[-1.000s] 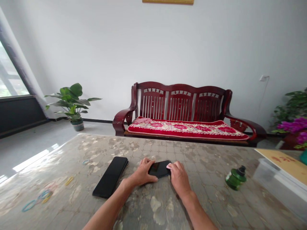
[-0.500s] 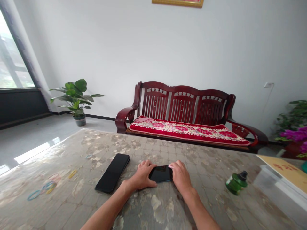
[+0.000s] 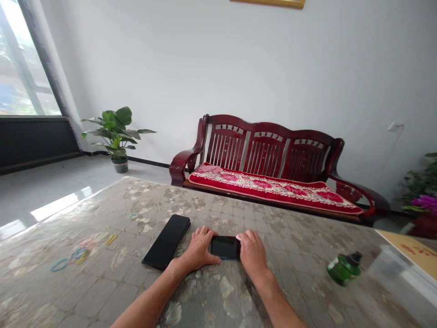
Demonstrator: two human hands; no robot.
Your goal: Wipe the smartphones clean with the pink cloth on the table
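A small black phone (image 3: pixel 224 246) lies flat on the patterned table (image 3: pixel 218 291) in front of me. My left hand (image 3: pixel 198 248) grips its left end, thumb along the near edge and fingers curled over the far edge. My right hand (image 3: pixel 251 253) covers its right end with fingers pressed down on a small pale pink thing at the fingertips, which I cannot make out. A larger black phone (image 3: pixel 167 241) lies face down just left of my left hand, untouched.
A green bottle (image 3: pixel 343 267) lies on its side at the right. Coloured rubber bands (image 3: pixel 72 257) are scattered at the left. A clear box with a yellow lid (image 3: pixel 409 255) sits at the far right. A red wooden bench (image 3: pixel 273 173) stands beyond the table.
The small phone has turned from a slant to lie square to me, and my right hand has slid left over its end. The view has shifted rightward.
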